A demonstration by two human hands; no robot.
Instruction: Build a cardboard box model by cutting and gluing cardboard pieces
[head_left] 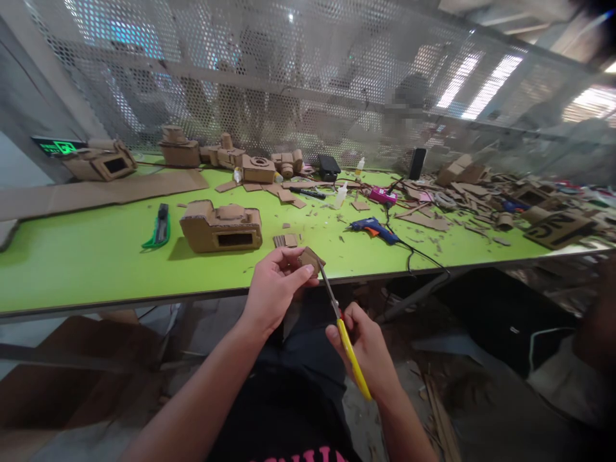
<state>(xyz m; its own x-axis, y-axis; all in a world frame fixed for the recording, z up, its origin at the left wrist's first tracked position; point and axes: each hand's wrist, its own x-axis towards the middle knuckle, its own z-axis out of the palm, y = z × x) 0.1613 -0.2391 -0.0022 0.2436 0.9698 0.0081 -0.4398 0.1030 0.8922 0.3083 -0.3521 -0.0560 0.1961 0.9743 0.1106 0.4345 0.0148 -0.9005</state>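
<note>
Between the fingers and thumb of my left hand (275, 282) is a small piece of cardboard (309, 260), held at the table's front edge. My right hand (366, 346) grips a pair of scissors (353, 359) with yellow handles. The scissor blades point up and away from me and meet the right side of the cardboard piece; how far apart they are is hard to make out. Just beyond my left hand lie small cardboard scraps (289, 240). To their left stands a cardboard camera model (221, 226) with a rectangular opening facing me.
A green utility knife (158, 228) lies left of the model. On the right are a blue glue gun (373, 228) with a trailing black cord and a pink glue gun (382, 195). More cardboard models (258, 168) line the back; scraps cover the right of the green table (96, 269).
</note>
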